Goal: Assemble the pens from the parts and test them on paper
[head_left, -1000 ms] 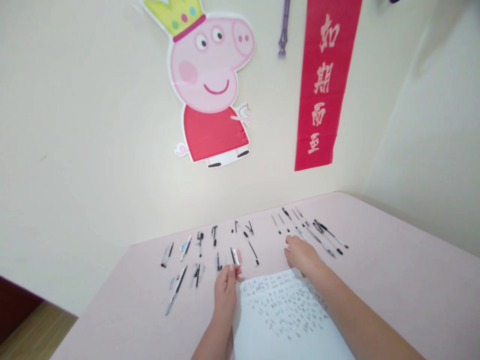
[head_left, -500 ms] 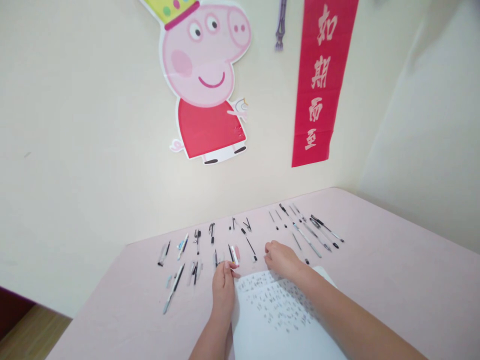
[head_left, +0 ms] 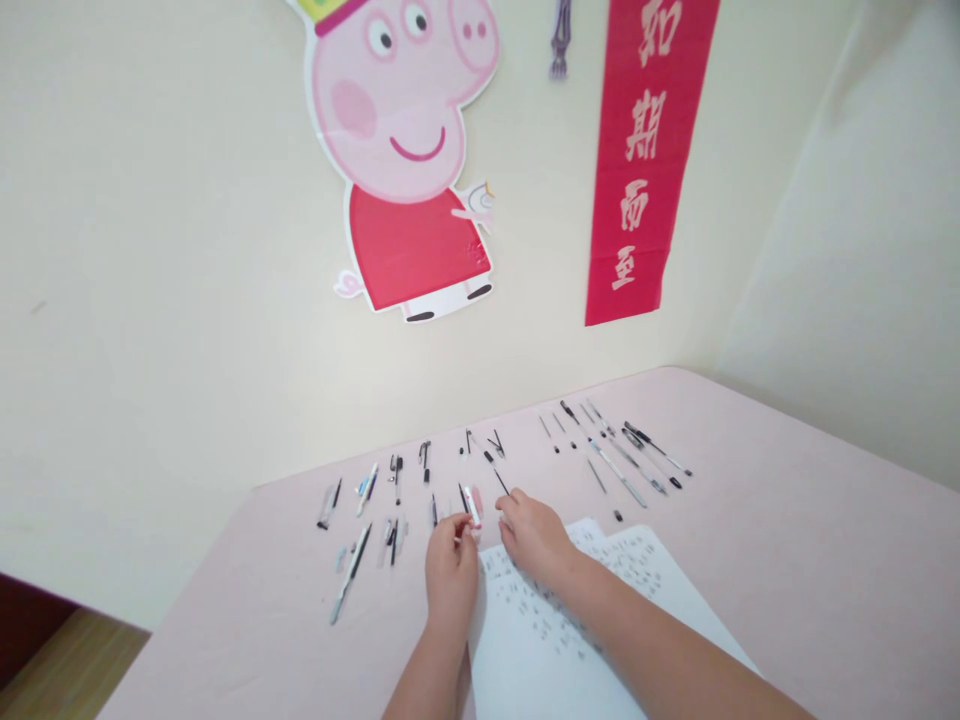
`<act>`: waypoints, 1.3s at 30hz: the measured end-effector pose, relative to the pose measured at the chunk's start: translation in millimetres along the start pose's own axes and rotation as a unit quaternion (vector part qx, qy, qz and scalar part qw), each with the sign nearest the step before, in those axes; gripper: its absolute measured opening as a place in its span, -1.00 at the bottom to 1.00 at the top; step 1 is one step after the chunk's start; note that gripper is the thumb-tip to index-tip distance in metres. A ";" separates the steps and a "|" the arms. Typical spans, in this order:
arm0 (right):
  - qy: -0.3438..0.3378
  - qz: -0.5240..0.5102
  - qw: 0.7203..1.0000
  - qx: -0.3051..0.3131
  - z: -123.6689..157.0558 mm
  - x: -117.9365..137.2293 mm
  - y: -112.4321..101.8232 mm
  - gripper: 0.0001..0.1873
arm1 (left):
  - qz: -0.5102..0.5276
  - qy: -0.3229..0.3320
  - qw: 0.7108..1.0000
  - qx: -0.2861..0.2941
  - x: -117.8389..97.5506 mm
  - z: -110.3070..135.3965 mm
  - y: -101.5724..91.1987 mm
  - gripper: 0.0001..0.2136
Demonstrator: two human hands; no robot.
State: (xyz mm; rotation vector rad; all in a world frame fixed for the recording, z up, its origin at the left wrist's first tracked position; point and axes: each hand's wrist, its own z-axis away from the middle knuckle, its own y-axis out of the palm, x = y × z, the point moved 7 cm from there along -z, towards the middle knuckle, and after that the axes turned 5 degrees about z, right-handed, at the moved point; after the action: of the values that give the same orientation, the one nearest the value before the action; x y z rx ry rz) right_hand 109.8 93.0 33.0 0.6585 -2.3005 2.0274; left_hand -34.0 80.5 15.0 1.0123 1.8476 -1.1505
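My right hand [head_left: 531, 530] has its fingers closed at the near end of a thin dark pen refill [head_left: 502, 483] lying on the table; the hand hides that end. A short black pen cap [head_left: 488, 457] lies at the refill's far end. My left hand [head_left: 452, 560] is beside the left edge of the paper, thumb and fingers curled together; whatever is between them is too small to make out. Just beyond its fingertips lie a white and pink pen piece [head_left: 471, 503] and a dark pen [head_left: 433, 511]. Under my right forearm are handwritten white sheets [head_left: 555, 680].
Several taken-apart pens lie in groups on the pink table [head_left: 247, 620]; a long grey and black pen [head_left: 350, 575] is at left, clear barrels and refills [head_left: 619, 473] at right. The wall behind carries a cartoon pig cutout [head_left: 416, 240] and a red banner [head_left: 637, 200].
My right hand has moved left from above the paper to the refill's near end. My left hand's fingers have curled closer together. The papers have shifted, showing more writing on the right.
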 end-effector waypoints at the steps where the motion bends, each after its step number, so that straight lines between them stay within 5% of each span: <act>1: -0.001 0.009 1.000 -0.003 0.4 1.2 -1.0 -0.81 | -0.012 0.011 1.000 0.002 -0.6 0.1 0.3 -0.84; 11: 0.052 0.057 0.997 0.029 0.8 -4.5 -1.0 -0.76 | 0.015 0.004 1.000 0.008 5.1 0.4 3.9 -0.85; 39: 0.055 0.064 0.996 0.031 1.0 -5.8 -0.7 -0.73 | 0.054 -0.020 0.998 0.028 0.8 0.8 6.3 -0.80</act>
State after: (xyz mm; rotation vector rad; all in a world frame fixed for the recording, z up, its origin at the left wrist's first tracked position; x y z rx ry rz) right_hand 115.6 93.8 32.0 0.4000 -2.2815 2.1367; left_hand -28.7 81.9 11.8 1.0990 1.7156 -1.1542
